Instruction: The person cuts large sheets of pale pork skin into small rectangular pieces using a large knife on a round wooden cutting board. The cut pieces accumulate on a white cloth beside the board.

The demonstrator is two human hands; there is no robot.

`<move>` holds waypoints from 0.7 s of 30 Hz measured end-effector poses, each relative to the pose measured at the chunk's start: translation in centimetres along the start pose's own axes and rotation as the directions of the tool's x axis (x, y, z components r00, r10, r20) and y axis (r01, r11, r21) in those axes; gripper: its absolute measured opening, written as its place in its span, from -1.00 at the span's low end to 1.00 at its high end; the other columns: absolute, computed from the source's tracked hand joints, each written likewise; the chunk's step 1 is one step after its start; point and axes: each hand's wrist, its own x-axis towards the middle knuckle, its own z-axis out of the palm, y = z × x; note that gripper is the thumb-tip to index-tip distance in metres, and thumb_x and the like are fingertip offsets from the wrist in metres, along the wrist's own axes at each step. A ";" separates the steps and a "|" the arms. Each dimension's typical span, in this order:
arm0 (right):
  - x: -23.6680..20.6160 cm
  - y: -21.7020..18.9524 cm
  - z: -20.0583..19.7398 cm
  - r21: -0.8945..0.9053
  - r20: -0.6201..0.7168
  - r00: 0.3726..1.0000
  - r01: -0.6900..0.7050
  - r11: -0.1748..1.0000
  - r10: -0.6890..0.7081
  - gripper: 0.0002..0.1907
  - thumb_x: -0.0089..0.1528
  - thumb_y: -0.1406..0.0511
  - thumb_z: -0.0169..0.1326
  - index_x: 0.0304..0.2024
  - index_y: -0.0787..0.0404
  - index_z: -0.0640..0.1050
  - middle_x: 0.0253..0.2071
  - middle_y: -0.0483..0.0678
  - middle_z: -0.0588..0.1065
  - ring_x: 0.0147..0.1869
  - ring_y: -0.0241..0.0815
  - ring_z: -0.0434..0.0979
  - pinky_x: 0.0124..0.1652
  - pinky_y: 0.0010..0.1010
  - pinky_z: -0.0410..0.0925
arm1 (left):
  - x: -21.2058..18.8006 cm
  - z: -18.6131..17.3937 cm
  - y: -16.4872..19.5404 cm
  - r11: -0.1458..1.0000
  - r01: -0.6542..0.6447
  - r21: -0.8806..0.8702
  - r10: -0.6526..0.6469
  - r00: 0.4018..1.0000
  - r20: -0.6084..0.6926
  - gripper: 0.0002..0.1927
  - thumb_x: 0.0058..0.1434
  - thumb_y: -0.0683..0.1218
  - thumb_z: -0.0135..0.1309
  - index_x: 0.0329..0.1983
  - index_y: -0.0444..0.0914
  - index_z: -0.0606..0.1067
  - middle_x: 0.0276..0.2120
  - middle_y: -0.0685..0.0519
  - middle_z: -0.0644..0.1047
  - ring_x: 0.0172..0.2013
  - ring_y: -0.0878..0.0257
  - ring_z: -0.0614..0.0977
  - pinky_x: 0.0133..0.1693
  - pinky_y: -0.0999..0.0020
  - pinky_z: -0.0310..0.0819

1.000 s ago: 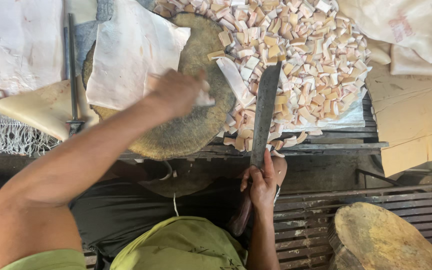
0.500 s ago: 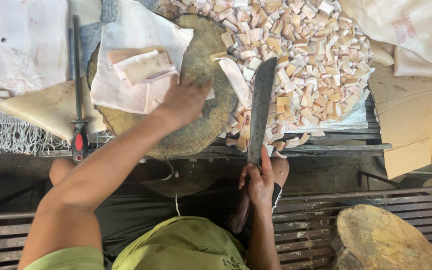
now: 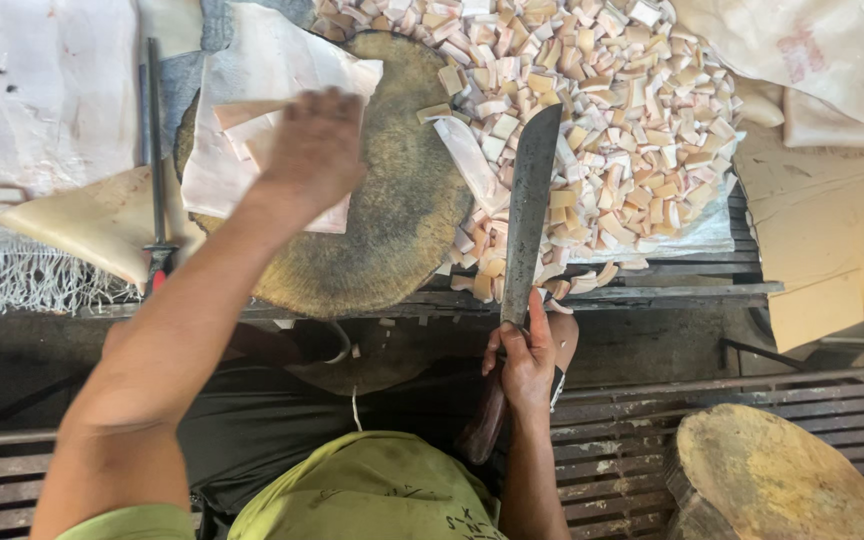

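Lying across the far-left part of the round block [image 3: 382, 230], the pale slab [image 3: 252, 110] is the thing your left hand [image 3: 314, 150] presses on; fingers are curled down over its near edge and over a smaller strip [image 3: 242, 110] on top, though whether they pinch or merely pin it cannot be told from above. Slab long axis runs roughly from the block's near-left rim toward its far side.

Your right hand [image 3: 524, 360] is off the block, at its near-right rim, closed around the handle of the cleaver [image 3: 530, 210]. Blade points away from you, lying along the block's right edge, tip toward the far side, flat resting among the cubes [image 3: 612, 130].

Relation that matters: slab sits left of the blade, with bare block surface between them. Blade axis and slab axis are nearly parallel. Left hand is the nearer one to the slab.

Cubes are heaped right of the block and beyond it. A steel [image 3: 155, 150] lies just left of the block.
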 end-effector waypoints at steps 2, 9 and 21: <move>-0.1 0.1 -0.4 -0.007 0.007 0.999 0.042 0.999 -0.042 -0.28 0.33 0.50 -0.18 0.55 0.13 0.08 -0.48 -0.01 0.43 -0.60 -0.23 0.37 -0.60 -0.44 0.34 | 2.0 2.2 2.1 0.984 -0.153 -0.090 0.144 0.984 -0.102 -0.53 0.29 -0.25 -0.12 0.29 -0.43 0.33 0.25 -0.34 0.37 0.28 -0.23 0.36 0.29 -0.18 0.15; -1.1 1.2 -2.0 0.040 0.024 0.985 0.173 0.984 -0.174 -0.26 0.35 0.52 -0.19 0.57 0.10 0.05 -0.39 0.02 0.43 -0.50 -0.21 0.39 -0.57 -0.43 0.37 | 9.5 5.8 6.0 0.979 -0.115 -0.168 0.098 0.989 -0.110 -0.62 0.33 -0.19 0.01 0.22 -0.27 0.47 0.20 -0.22 0.46 0.24 -0.15 0.44 0.22 -0.17 0.27; -1.2 0.1 -1.6 -0.026 0.012 0.985 0.173 0.984 -0.173 -0.25 0.33 0.52 -0.18 0.57 0.11 0.04 -0.44 -0.02 0.42 -0.55 -0.28 0.36 -0.59 -0.49 0.34 | 3.2 2.5 6.7 0.745 -0.100 -0.660 0.068 0.995 -0.075 -0.82 0.37 -0.09 0.03 -0.16 -0.33 0.49 -0.35 -0.09 0.61 -0.37 0.16 0.67 -0.30 0.22 0.55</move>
